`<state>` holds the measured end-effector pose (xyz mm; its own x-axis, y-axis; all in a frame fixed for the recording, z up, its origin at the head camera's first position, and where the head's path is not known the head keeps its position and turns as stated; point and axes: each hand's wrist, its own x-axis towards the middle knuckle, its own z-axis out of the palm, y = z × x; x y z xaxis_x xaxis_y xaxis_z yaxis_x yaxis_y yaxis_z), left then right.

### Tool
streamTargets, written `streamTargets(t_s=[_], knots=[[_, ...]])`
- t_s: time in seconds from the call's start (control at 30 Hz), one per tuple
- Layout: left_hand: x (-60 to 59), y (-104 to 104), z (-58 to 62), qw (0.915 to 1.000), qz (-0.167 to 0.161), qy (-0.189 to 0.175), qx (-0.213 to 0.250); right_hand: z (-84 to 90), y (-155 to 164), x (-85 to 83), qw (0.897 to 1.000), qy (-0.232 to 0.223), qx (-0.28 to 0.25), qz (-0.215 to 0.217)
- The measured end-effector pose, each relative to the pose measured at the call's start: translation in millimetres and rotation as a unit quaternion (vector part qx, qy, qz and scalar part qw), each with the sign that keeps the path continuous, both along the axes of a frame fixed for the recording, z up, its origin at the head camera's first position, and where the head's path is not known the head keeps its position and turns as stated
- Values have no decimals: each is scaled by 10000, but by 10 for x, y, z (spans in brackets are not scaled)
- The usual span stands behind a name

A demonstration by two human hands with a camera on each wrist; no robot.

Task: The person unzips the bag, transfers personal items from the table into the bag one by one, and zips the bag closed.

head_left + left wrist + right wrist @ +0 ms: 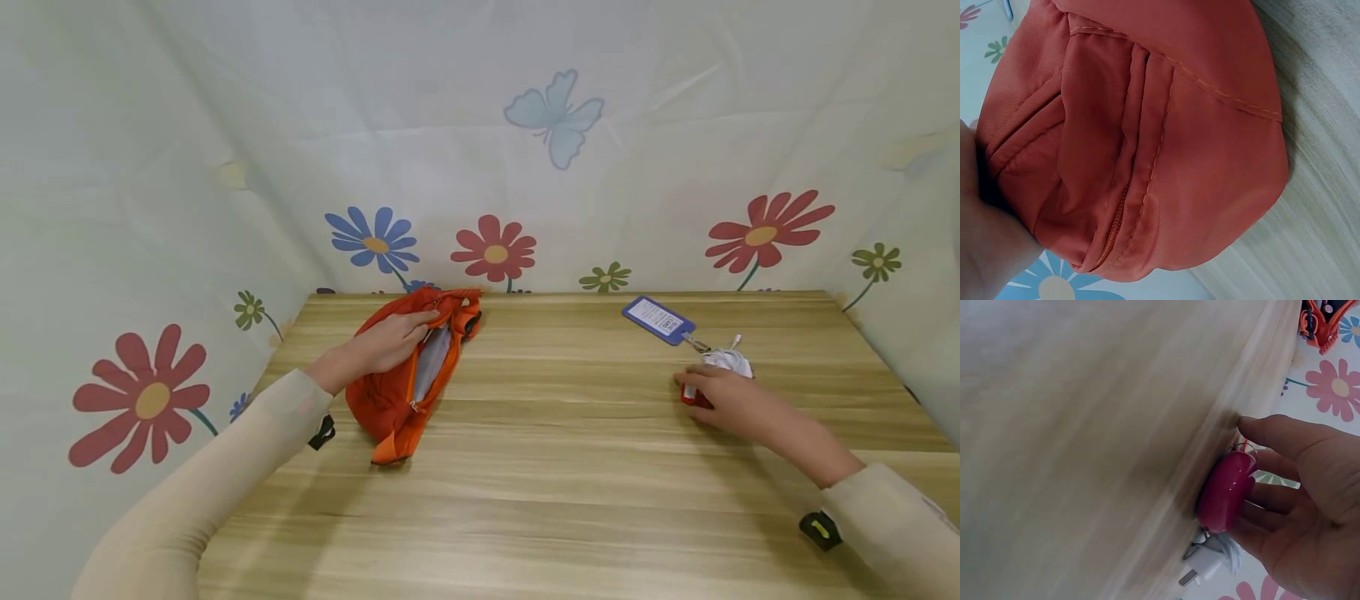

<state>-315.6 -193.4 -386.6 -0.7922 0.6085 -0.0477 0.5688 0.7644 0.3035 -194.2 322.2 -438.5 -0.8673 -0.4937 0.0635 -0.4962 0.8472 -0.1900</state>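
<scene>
Curled over a small red thing [694, 398] on the table [570, 467], right hand [731, 402]: fingers and thumb cupped round it in the right wrist view, touching but hard to say whether gripping firmly. Just beyond it, away from the body, a white charger with bundled cable [726, 360]; beyond that again, a blue tag [658, 320] on a short clip. Well apart to the left of the red thing, an orange bag [408, 375] lying on its side, zip open, grey lining showing. Left hand [390, 342] laid on the bag's top, fingers bent over the edge of the opening, holding it apart.

To do this well: close thumb and fingertips on opposite sides of the red thing before lifting, keeping clear of the cable so nothing drags along. Keep the bag's mouth held wide and steady with the left hand. Smooth, rounded shell, likely slippery, so a snug pinch rather than a loose cup.
</scene>
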Motion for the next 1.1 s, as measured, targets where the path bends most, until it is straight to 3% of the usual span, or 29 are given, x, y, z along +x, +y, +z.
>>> streamTargets(t_s=[0.3,0.5,0.67,0.83,1.1], knots=[[7,2,26,9999,-41,135,27,40,-49,-39,9978,392,156,519],[9,2,29,10000,18,23,5,68,-112,-7,9966,429,573,416],[-6,-4,9,10000,30,-25,-7,54,-166,-5,9961,582,604,274],[-1,-10,8,10000,7,0,4,5,-225,-80,9933,982,566,221],[6,10,8,10000,-9,-4,5,-111,-278,-267,9885,1361,345,564]])
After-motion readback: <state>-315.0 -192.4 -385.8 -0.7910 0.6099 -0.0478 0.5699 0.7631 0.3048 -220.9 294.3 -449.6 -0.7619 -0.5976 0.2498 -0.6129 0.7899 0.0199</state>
